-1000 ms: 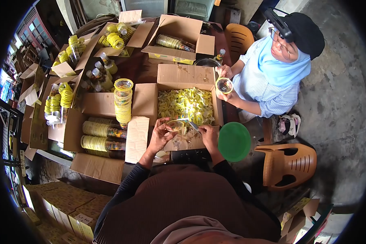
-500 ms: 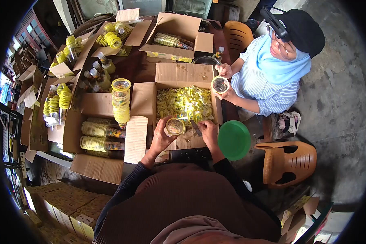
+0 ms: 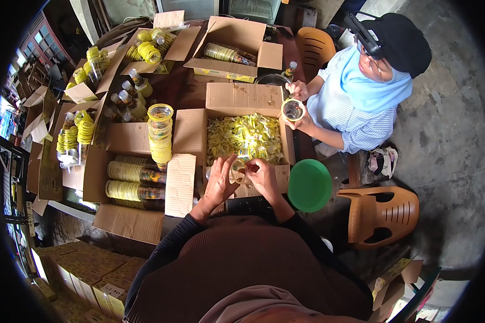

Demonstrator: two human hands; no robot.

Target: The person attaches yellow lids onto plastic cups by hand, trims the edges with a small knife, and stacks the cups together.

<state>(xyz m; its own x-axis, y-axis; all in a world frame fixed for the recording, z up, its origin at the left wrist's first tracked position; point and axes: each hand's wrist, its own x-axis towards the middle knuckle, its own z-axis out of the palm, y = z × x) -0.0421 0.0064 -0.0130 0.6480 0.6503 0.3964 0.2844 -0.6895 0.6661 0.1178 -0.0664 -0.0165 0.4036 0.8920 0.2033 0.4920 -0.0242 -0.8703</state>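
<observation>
A clear plastic cup (image 3: 235,173) with a yellow rim is tilted in front of me, gripped in my left hand (image 3: 219,182). The fingers of my right hand (image 3: 263,182) are pinched together against the cup's right side; what lies between them is hidden. Just beyond both hands is an open carton (image 3: 248,97) filled with small yellow-and-clear packets (image 3: 243,134). To the left, a tall stack of yellow-rimmed cups (image 3: 160,134) stands by the carton's flap.
A green basin (image 3: 310,185) is at my right, near an orange plastic chair (image 3: 385,215). A co-worker (image 3: 355,97) across the corner holds another cup (image 3: 292,110). Cartons of stacked cups (image 3: 134,180) are on the left; another carton (image 3: 234,32) is at the back.
My right hand has moved left onto the cup, and the dark flat strip seen in its fingers no longer shows. My left hand has turned the cup onto a tilt.
</observation>
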